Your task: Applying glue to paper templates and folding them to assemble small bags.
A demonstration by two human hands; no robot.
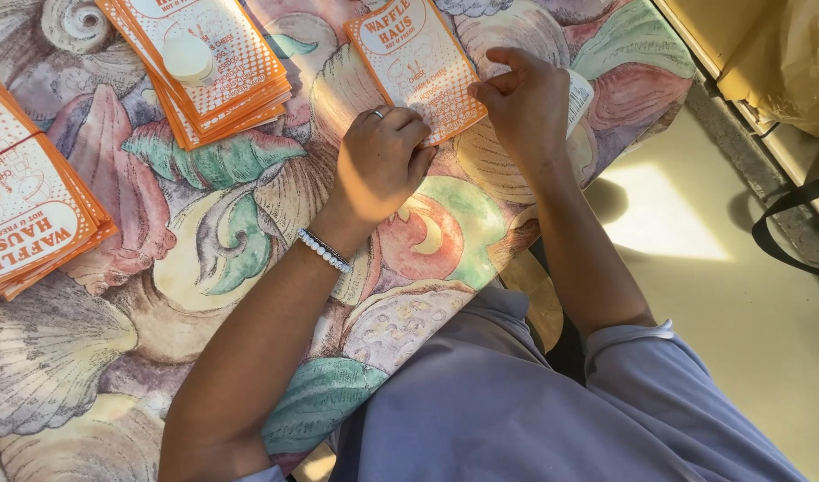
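Head view — two hands (383,165) (526,103) | one paper sleeve (416,62) pinched | two stacks (208,67) (30,210)

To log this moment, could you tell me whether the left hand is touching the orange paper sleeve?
Touching: the head view shows the left hand with its fingertips pressed on the paper sleeve's lower edge.

Orange-and-white flat paper sleeve (416,62) lying at worktop's far edge, both hands touching it; similar stack (208,62) sitting upper left; another stack (30,201) lying at left edge.
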